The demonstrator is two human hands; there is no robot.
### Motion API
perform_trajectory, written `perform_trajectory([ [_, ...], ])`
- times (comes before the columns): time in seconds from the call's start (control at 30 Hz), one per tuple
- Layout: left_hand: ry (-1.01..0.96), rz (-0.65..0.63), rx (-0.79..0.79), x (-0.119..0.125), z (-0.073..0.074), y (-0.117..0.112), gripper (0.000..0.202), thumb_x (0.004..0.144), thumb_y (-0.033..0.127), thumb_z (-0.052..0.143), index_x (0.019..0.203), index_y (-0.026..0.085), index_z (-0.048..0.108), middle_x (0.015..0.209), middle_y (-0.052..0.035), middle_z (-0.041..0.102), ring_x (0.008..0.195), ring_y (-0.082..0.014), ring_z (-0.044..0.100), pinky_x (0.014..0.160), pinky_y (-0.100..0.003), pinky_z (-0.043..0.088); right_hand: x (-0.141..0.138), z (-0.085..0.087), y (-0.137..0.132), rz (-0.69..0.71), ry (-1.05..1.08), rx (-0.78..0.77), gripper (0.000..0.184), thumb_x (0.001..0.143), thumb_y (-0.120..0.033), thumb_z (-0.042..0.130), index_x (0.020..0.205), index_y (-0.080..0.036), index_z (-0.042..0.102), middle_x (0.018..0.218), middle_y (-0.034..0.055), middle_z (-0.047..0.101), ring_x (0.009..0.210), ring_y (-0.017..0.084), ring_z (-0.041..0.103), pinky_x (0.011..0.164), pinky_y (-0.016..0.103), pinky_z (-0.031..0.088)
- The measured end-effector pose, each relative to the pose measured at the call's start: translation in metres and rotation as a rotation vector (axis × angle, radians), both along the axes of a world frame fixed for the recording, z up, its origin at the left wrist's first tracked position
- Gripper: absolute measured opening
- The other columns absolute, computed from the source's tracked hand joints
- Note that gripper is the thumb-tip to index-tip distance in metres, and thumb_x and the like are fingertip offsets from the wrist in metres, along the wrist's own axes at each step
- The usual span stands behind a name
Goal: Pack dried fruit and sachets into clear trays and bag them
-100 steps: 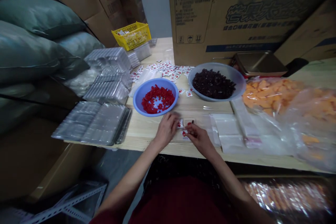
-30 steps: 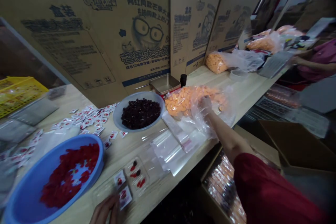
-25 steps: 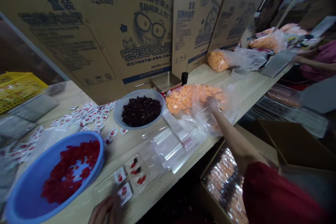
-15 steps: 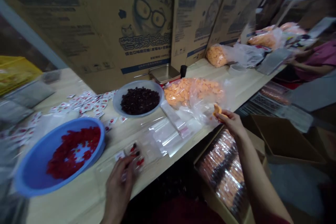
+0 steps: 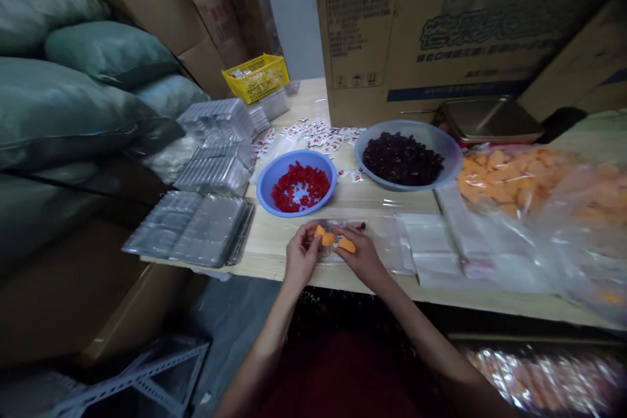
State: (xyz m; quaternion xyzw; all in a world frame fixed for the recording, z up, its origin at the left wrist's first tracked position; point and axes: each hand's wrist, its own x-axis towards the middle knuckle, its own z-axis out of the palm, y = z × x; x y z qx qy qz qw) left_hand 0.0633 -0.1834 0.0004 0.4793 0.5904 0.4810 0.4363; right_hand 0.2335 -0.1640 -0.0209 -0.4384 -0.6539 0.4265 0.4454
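Observation:
My left hand pinches a soft-looking orange piece between thumb and fingers. Close beside it, my right hand has its fingers closed on another orange piece. Both hands are over a clear plastic tray near the table's front edge, and they hide most of it. A small dark-red bit shows just past my right fingers. Beyond my hands stands a blue bowl of red pieces. To its right is a pale bowl of dark, raisin-like pieces.
Bags of orange pieces lie at the right, beside flat clear bags. Small printed packets are scattered behind the bowls. Stacked clear trays and a yellow basket stand left. Large cartons line the back.
The view has swung left. My right hand has come from the bag of orange pieces to beside my left hand, which now also holds an orange piece.

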Motion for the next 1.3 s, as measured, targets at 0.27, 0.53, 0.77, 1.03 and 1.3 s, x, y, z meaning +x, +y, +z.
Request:
perform_trajectory([
  [0.27, 0.432, 0.027, 0.072, -0.021, -0.029, 0.016, 0.026, 0.09, 0.022, 0.054, 0.115, 0.02, 0.059, 0.098, -0.0072, 0.07, 0.091, -0.021, 0.064, 0.086, -0.037, 0.05, 0.0, -0.008, 0.011, -0.064, 0.502, -0.551, 0.038, 0.075, -0.051, 0.076, 0.1, -0.022, 0.069, 0.095, 0.0041, 0.071, 0.082, 0.021, 0.068, 0.077, 0.038, 0.058],
  [0.53, 0.847, 0.01, 0.229, -0.018, -0.005, 0.009, 0.021, 0.092, 0.023, 0.053, 0.107, 0.019, 0.066, 0.107, -0.0129, 0.058, 0.103, -0.0273, 0.053, 0.091, -0.045, 0.046, 0.001, 0.005, 0.012, -0.063, 0.707, -0.756, 0.046, 0.082, -0.064, 0.064, 0.097, -0.021, 0.072, 0.099, 0.0103, 0.074, 0.095, 0.026, 0.07, 0.092, 0.044, 0.054],
  [0.77, 0.573, -0.338, 0.361, 0.001, 0.026, -0.017, 0.031, 0.095, 0.02, 0.05, 0.124, 0.023, 0.058, 0.126, -0.0108, 0.058, 0.121, -0.0236, 0.051, 0.104, -0.042, 0.043, -0.03, 0.01, 0.008, 0.074, 0.668, -0.656, 0.055, 0.088, -0.071, 0.046, 0.103, -0.023, 0.069, 0.107, 0.0096, 0.072, 0.103, 0.027, 0.067, 0.086, 0.044, 0.056],
  [1.03, 0.623, -0.275, 0.091, -0.04, 0.01, -0.009, 0.028, 0.095, 0.023, 0.049, 0.122, 0.021, 0.056, 0.106, -0.0066, 0.068, 0.096, -0.0193, 0.063, 0.085, -0.032, 0.049, -0.029, -0.007, 0.001, -0.023, 0.429, -0.475, 0.048, 0.083, -0.052, 0.069, 0.123, -0.025, 0.063, 0.125, 0.0079, 0.066, 0.121, 0.024, 0.059, 0.109, 0.045, 0.042],
  [1.3, 0.796, -0.635, 0.084, -0.042, 0.006, 0.027, 0.019, 0.092, 0.017, 0.05, 0.098, 0.02, 0.068, 0.098, -0.0063, 0.069, 0.094, -0.0198, 0.064, 0.083, -0.029, 0.047, -0.024, -0.013, 0.002, 0.116, -0.128, 0.088, 0.019, 0.092, -0.02, 0.056, 0.105, -0.022, 0.07, 0.11, 0.0095, 0.067, 0.107, 0.023, 0.06, 0.097, 0.044, 0.048],
])
